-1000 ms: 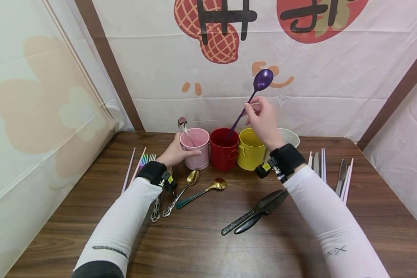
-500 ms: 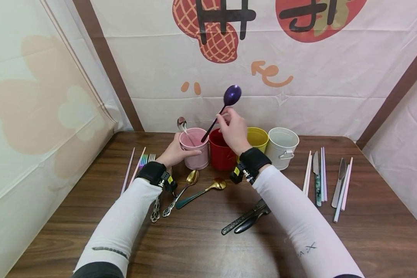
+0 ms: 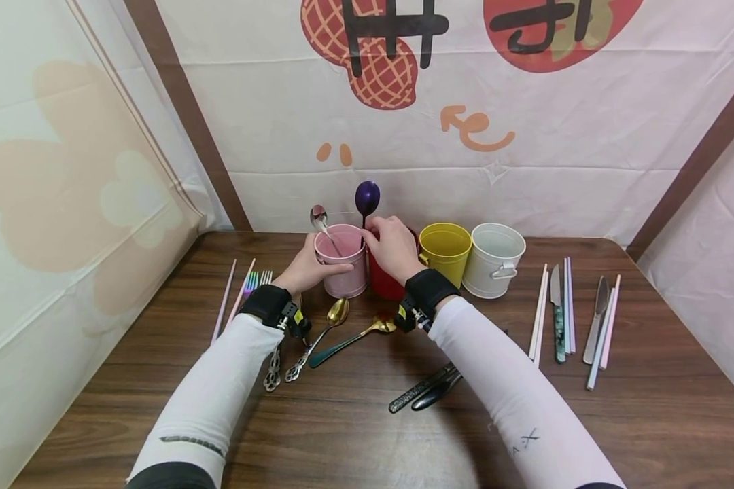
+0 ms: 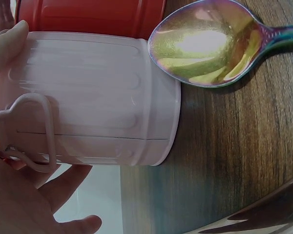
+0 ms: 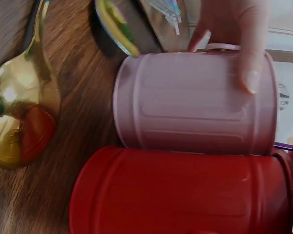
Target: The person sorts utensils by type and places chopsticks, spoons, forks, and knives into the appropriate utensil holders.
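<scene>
The left hand [image 3: 308,269] grips one pink pail [image 3: 350,277], with three other pails [image 3: 445,268] toward three o'clock; the right hand [image 3: 396,248] pinches one purple spoon [image 3: 368,197].

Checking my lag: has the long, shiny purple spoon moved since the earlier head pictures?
Yes, left and down: in the head view, the purple spoon had its bowl above the round yellow metal bucket; now it is left of that bucket.

Purple spoon [image 3: 368,197], lower end hidden
</scene>
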Motion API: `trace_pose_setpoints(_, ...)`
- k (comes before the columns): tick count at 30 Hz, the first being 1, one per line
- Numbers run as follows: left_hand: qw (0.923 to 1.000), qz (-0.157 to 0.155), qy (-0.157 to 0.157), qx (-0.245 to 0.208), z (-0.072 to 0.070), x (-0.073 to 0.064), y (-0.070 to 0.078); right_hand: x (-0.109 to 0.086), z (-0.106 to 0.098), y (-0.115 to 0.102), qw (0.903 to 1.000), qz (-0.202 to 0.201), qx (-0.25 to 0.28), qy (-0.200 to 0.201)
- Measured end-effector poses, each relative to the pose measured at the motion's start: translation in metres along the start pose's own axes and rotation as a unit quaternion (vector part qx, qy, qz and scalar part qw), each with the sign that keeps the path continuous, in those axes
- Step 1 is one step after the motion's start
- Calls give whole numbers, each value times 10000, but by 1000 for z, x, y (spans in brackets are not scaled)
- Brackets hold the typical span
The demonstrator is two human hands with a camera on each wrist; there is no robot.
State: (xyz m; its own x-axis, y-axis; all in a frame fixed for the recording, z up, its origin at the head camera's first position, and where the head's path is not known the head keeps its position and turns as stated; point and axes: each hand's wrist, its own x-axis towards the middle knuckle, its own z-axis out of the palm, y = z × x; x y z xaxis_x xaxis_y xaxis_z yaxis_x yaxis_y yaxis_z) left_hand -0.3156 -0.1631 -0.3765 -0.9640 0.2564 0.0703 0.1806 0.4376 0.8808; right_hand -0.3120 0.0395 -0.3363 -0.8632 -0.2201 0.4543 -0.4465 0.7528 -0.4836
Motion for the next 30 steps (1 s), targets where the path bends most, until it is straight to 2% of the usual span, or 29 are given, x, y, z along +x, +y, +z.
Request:
trace_pose_setpoints(7,10000,11,-10,28,1,-1,1,1,3,3,9997,-84,-208,-105)
trace_pose_setpoints(11,10000,0,-41,-19,1,-2,2,2,4,4,9988,-46,-384,-293)
trace_pose_setpoints(17,9999,156,-18,37,1,0,0,1,2,4,9982,-31,-347,-495)
trace_pose_setpoints(21,9999,128,-17,34,2,2,-1,1,-1,5,9977,-112,-289,-601)
trace_pose_setpoints(26,10000,58,3,-8,2,2,-1,3,-8,11,9979,-205,-249,-562)
trace_pose_setpoints(30,10000,54,4,-29,2,1,-1,4,-24,16,9986,-210,-102,-467)
